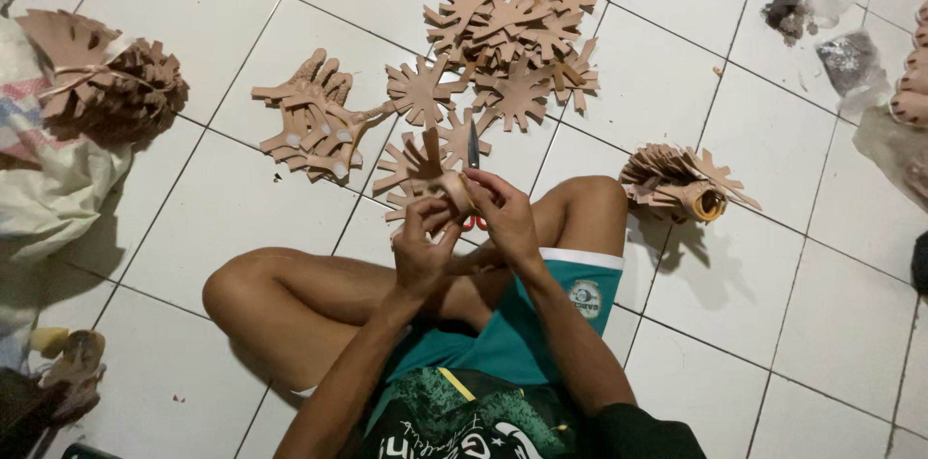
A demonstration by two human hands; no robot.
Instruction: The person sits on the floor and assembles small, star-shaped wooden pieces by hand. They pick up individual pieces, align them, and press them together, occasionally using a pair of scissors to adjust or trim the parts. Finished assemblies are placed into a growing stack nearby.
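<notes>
I sit cross-legged on a white tiled floor [242,198]. My left hand [422,248] grips a tan cut-out piece [421,167] with spiky arms, held up in front of me. My right hand [504,215] holds a pair of scissors [473,152] with red handles, blades pointing up beside the piece. Both hands meet above my knees, fingers touching the same piece.
A heap of star-shaped tan cut-outs [512,43] lies ahead. Another pile [314,121] lies to its left, a tied bundle [106,77] on cloth at far left, and a rolled bundle [681,184] at right. Plastic bags [851,63] sit at top right.
</notes>
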